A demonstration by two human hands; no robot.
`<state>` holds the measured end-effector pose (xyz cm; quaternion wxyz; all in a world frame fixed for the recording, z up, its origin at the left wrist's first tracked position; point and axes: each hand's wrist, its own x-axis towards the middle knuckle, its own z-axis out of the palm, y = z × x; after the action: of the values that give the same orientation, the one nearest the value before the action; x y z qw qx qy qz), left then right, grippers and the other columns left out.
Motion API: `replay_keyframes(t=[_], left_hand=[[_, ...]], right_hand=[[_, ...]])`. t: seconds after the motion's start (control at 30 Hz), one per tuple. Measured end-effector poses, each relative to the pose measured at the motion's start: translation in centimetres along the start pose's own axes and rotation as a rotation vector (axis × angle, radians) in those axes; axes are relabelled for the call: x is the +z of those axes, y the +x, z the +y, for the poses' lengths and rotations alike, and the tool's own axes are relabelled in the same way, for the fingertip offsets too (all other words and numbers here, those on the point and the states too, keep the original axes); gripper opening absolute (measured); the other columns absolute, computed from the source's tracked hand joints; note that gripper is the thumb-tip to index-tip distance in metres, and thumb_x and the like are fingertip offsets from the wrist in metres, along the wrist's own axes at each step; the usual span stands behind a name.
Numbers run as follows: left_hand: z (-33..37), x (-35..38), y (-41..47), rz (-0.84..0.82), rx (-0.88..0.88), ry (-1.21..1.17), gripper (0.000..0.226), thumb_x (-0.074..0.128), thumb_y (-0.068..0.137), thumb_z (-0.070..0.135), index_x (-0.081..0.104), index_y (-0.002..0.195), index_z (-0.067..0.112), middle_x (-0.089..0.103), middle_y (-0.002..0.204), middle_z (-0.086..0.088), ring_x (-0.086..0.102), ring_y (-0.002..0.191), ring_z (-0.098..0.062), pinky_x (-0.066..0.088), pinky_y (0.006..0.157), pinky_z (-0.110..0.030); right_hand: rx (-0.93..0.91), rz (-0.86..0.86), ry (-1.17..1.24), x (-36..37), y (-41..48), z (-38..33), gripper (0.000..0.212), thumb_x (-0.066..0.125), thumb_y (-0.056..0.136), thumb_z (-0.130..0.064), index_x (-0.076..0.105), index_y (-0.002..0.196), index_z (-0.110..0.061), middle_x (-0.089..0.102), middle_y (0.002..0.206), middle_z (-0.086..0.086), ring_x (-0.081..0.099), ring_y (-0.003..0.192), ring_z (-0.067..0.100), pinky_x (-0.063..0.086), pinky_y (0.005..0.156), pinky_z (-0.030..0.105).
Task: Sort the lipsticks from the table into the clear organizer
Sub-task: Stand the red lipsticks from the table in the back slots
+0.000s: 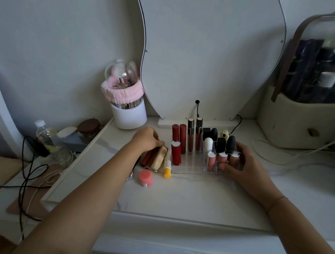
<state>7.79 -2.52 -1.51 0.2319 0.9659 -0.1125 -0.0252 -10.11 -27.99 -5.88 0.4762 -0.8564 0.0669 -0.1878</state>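
Note:
The clear organizer point(187, 168) stands mid-table, holding several upright lipsticks: red tubes point(176, 153) at its left, brown glosses at the back, pink glosses point(222, 159) in front. My right hand point(246, 169) grips the organizer's right front corner, thumb on its front wall. My left hand point(147, 139) is curled over the top ends of loose tubes lying left of the organizer: reddish-brown lipsticks point(147, 159) and a beige-capped tube point(159, 158). Beside them lie a white tube with a yellow cap point(167, 169) and a pink round pot point(146, 178).
A white brush holder point(129, 112) with a pink headband stands at the back left, and a wavy mirror point(210, 56) leans behind the organizer. A beige bag point(300, 123) sits at the right. Black cables point(25, 177), a bottle and jars crowd the lower shelf at left.

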Motion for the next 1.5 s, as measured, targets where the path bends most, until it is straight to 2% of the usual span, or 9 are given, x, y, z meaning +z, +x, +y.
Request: replay_keyframes(t=[0.2, 0.4, 0.73, 0.87, 1.13, 1.27, 1.37, 1.43, 1.5], left_hand=[[0.9, -0.3, -0.1, 0.018, 0.060, 0.156, 0.030, 0.071, 0.074, 0.032, 0.066, 0.099, 0.016, 0.064, 0.105, -0.008, 0.060, 0.090, -0.023, 0.052, 0.077, -0.032], [1.6, -0.5, -0.3, -0.070, 0.077, 0.207, 0.047, 0.075, 0.071, 0.042, 0.065, 0.109, 0.015, 0.063, 0.111, -0.007, 0.059, 0.099, -0.024, 0.051, 0.086, -0.037], [1.9, -0.9, -0.7, -0.015, 0.054, 0.190, 0.024, 0.070, 0.070, 0.029, 0.066, 0.082, 0.008, 0.058, 0.081, -0.009, 0.058, 0.077, -0.026, 0.052, 0.073, -0.036], [1.7, -1.0, -0.7, 0.013, 0.054, 0.165, 0.024, 0.066, 0.071, 0.027, 0.068, 0.083, 0.006, 0.066, 0.084, -0.012, 0.064, 0.085, -0.030, 0.052, 0.071, -0.034], [1.4, -0.7, -0.5, 0.105, 0.096, 0.177, 0.020, 0.068, 0.075, 0.017, 0.072, 0.091, 0.006, 0.070, 0.095, -0.013, 0.063, 0.086, -0.028, 0.048, 0.071, -0.030], [0.3, -0.8, -0.1, 0.120, 0.093, 0.010, 0.027, 0.073, 0.076, 0.018, 0.071, 0.102, 0.009, 0.070, 0.102, -0.011, 0.063, 0.094, -0.024, 0.049, 0.079, -0.030], [-0.3, -1.8, -0.3, 0.094, 0.052, -0.386, 0.031, 0.077, 0.071, 0.008, 0.069, 0.101, 0.003, 0.071, 0.099, -0.016, 0.066, 0.092, -0.026, 0.053, 0.088, -0.039], [-0.4, -2.9, -0.7, 0.069, 0.030, -0.625, 0.031, 0.076, 0.072, 0.004, 0.068, 0.101, 0.002, 0.069, 0.100, -0.020, 0.067, 0.091, -0.028, 0.058, 0.080, -0.035], [-0.1, -4.3, -1.3, 0.072, 0.057, -0.759, 0.025, 0.075, 0.073, 0.004, 0.068, 0.097, 0.008, 0.069, 0.099, -0.015, 0.066, 0.090, -0.023, 0.057, 0.064, -0.019]], right_hand=[[-0.010, -0.004, 0.006, 0.0, -0.1, -0.1, 0.074, 0.078, 0.072, -0.022, 0.041, 0.135, -0.026, 0.062, 0.114, -0.008, 0.060, 0.097, 0.007, 0.040, 0.073, 0.014], [-0.010, -0.002, 0.005, -0.1, -0.2, -0.3, 0.072, 0.078, 0.072, -0.022, 0.041, 0.134, -0.029, 0.061, 0.112, -0.009, 0.059, 0.095, 0.004, 0.039, 0.072, 0.012], [-0.011, -0.001, -0.002, -0.1, 0.0, -0.2, 0.071, 0.078, 0.071, -0.022, 0.042, 0.132, -0.030, 0.061, 0.112, -0.010, 0.056, 0.093, -0.007, 0.039, 0.070, 0.009], [-0.010, -0.008, 0.010, -0.1, 0.0, -0.1, 0.074, 0.079, 0.071, -0.023, 0.041, 0.134, -0.029, 0.061, 0.115, -0.008, 0.059, 0.097, 0.004, 0.041, 0.074, 0.013], [-0.002, -0.006, 0.001, -0.1, -0.1, -0.2, 0.075, 0.078, 0.071, -0.025, 0.039, 0.135, -0.028, 0.059, 0.115, -0.009, 0.058, 0.095, 0.003, 0.039, 0.072, 0.011], [-0.001, -0.003, -0.004, -0.1, -0.1, -0.2, 0.076, 0.079, 0.071, -0.025, 0.039, 0.136, -0.027, 0.059, 0.114, -0.011, 0.058, 0.095, 0.004, 0.039, 0.072, 0.011], [-0.001, -0.002, -0.010, 0.0, -0.1, -0.2, 0.076, 0.079, 0.071, -0.026, 0.039, 0.136, -0.028, 0.058, 0.111, -0.014, 0.055, 0.091, -0.005, 0.037, 0.070, 0.009], [-0.002, -0.002, -0.002, 0.0, 0.0, -0.1, 0.076, 0.079, 0.071, -0.025, 0.039, 0.136, -0.028, 0.059, 0.112, -0.013, 0.056, 0.092, -0.002, 0.038, 0.071, 0.009], [-0.005, 0.003, 0.006, 0.0, 0.0, 0.0, 0.076, 0.079, 0.071, -0.025, 0.040, 0.135, -0.028, 0.060, 0.113, -0.011, 0.058, 0.095, 0.002, 0.039, 0.072, 0.010]])
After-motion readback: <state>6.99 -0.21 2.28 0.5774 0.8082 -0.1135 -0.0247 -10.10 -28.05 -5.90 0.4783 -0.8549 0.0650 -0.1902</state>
